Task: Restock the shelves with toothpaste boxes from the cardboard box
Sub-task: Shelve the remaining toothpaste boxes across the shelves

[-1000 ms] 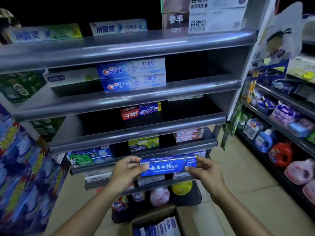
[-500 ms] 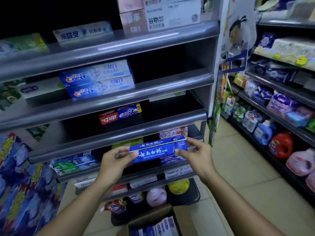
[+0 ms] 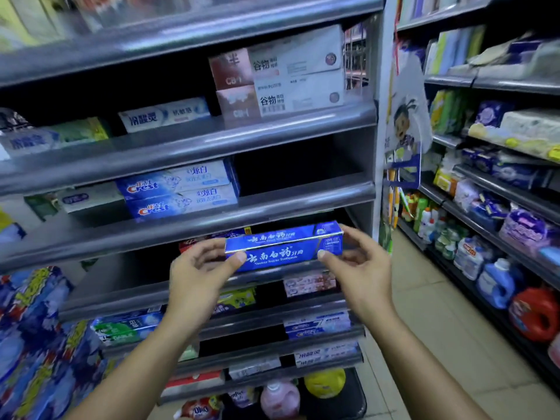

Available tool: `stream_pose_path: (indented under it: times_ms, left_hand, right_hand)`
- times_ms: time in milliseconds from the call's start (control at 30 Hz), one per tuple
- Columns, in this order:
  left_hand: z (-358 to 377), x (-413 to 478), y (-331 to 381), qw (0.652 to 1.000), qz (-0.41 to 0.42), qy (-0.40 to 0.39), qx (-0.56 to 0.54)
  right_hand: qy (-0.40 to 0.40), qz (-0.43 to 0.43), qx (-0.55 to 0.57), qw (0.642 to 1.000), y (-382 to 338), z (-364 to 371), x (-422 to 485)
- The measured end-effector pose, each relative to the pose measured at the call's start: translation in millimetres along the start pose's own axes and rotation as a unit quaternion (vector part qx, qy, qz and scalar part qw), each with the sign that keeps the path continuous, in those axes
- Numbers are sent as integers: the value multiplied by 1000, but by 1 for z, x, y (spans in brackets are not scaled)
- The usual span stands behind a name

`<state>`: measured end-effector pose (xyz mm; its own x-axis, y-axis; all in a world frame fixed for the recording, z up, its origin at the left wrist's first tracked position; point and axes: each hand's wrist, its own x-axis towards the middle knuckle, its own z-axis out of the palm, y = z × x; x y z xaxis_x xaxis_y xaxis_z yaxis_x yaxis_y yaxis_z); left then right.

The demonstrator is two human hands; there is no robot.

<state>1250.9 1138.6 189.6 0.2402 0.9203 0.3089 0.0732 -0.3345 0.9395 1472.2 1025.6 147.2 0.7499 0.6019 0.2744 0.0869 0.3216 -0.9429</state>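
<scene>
Head camera, near, facing shelves (image 3: pixel 188 147), tilted slightly down.

Free bay: right half of the tier holding the stacked Crest boxes (image 3: pixel 178 189), open up to the side panel (image 3: pixel 351 156). One tier down, behind the blue toothpaste box (image 3: pixel 285 247), the right part appears free; a red toothpaste box (image 3: pixel 188 245) blocks the left, beneath the overhanging shelf lip (image 3: pixel 136 237).
</scene>
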Motion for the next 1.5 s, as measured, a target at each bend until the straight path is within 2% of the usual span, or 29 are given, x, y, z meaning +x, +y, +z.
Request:
stream_pose_path:
  times_ms: [100,233,500,600,733,967,1100,1167,1233,1267,1333,1400,1500]
  left_hand:
    - [20,32,34,998,55,21,-5]
    - [46,69,52,998,62,24,9]
    - [84,112,53,981,67,79,166]
    - [92,121,56,959,62,59,271]
    - [97,128,54,948,27,48,313]
    - [96,125,55,953,36,35,300]
    - [75,92,49,963,136,41,230]
    - [54,65,33,961,187,37,200]
    - [30,34,1,953,219,15,208]
    - [15,19,-22,952,214,1,220]
    - [-13,-13,-79,959,145,-34,240]
    - [-40,-48,-148,967,20,-64,245]
    - [-73,-112,-258,942,-173,-106,266]
  right_hand:
    - [30,-78,-17,996,-39,8,40]
    - [44,-122,-73,989,-65,17,85]
    - [56,-83,-171,980,-65,24,130]
    - [66,-68,-250,964,-67,23,144]
    - [18,-7,-378,926,-62,21,156]
    - [25,-5,-351,936,-60,20,150]
    - [69,-117,-307,942,-58,17,111]
    - [44,-159,-263,951,-43,16,77]
    - [9,-159,-256,954,-15,15,39]
    - [-12,-140,-262,955,5,15,20]
    - [-61,-73,-280,955,54,13,-21]
    - [-115,31,-303,945,112,10,-63]
    - [-188,167,-354,901,204,5,-132]
